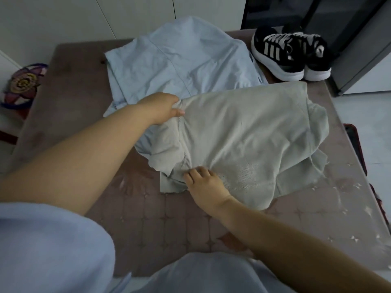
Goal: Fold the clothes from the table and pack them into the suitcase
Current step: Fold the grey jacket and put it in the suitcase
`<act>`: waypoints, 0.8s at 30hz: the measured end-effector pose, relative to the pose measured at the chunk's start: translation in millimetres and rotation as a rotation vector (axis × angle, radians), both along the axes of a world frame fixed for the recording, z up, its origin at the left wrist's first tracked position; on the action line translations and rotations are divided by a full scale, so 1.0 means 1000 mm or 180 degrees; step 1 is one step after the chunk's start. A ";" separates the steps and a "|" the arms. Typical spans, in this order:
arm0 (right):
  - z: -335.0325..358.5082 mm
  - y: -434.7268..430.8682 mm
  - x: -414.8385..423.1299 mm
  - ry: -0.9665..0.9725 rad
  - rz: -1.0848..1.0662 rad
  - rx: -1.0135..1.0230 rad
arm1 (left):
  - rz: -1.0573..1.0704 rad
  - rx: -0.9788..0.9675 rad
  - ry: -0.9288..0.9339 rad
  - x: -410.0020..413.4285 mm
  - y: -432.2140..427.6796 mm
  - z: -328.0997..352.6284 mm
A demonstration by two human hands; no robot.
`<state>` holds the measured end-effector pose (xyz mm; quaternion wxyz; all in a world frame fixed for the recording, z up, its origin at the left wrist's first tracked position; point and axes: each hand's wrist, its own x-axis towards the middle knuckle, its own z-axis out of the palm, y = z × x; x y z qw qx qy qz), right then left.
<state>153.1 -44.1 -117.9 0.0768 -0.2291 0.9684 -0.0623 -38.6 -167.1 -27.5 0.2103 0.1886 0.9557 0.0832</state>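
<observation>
**Grey shirt: handling and hold**

Right grip (203,182) curls its fingers into the near hem of the grey shirt (243,140), which lies mid-desk (148,229). Left grip (163,107) pinches the shirt's left edge, further back. Judged light, limp, not slippery; best held at hems or corners. Blue shirt (173,64) lies behind it, partly underneath.

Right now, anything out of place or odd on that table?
Yes: a pair of black sneakers stands on the far right corner of the table, close beside the blue garment. Shoes next to clothes being packed look out of place. The grey garment lies rumpled, partly over the blue one.
</observation>
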 end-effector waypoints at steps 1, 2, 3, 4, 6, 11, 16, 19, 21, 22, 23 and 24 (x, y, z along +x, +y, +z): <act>0.010 -0.001 0.003 -0.0012 -0.0036 -0.0021 | -0.0004 -0.0025 0.0016 0.001 -0.002 -0.001; 0.019 -0.001 0.005 -0.0124 -0.0092 -0.0123 | 0.0009 -0.0042 0.0027 0.002 -0.005 -0.002; 0.024 0.003 0.008 -0.0257 -0.0178 -0.0416 | 0.0046 -0.0035 0.0021 0.003 -0.008 -0.004; 0.029 0.011 0.012 -0.0490 -0.0312 -0.0791 | 0.0110 -0.0016 -0.0007 0.003 -0.012 -0.005; 0.045 0.028 0.020 -0.0956 -0.0803 -0.1861 | 0.0222 -0.0084 -0.0138 -0.001 -0.019 -0.002; 0.086 0.070 0.042 -0.1083 -0.2031 -0.4550 | 0.0621 0.0568 -0.1106 -0.005 -0.025 0.036; 0.088 0.124 0.050 -0.1151 -0.3401 -0.6813 | 0.0501 0.2943 -0.2057 0.006 0.000 0.073; 0.078 0.155 0.044 -0.0917 -0.4585 -0.6615 | -0.0105 0.2508 -0.1677 0.013 0.038 0.059; 0.073 0.171 0.041 -0.0915 -0.5267 -0.6084 | -0.0165 0.1906 -0.1358 0.021 0.072 0.040; 0.070 0.178 0.041 -0.0839 -0.5421 -0.5880 | -0.0136 0.1747 -0.1238 0.025 0.088 0.031; 0.071 0.182 0.042 -0.0682 -0.5467 -0.5658 | -0.0135 0.1682 -0.1131 0.028 0.103 0.022; 0.072 0.185 0.044 -0.0457 -0.5460 -0.5318 | -0.0155 0.1656 -0.1033 0.030 0.115 0.014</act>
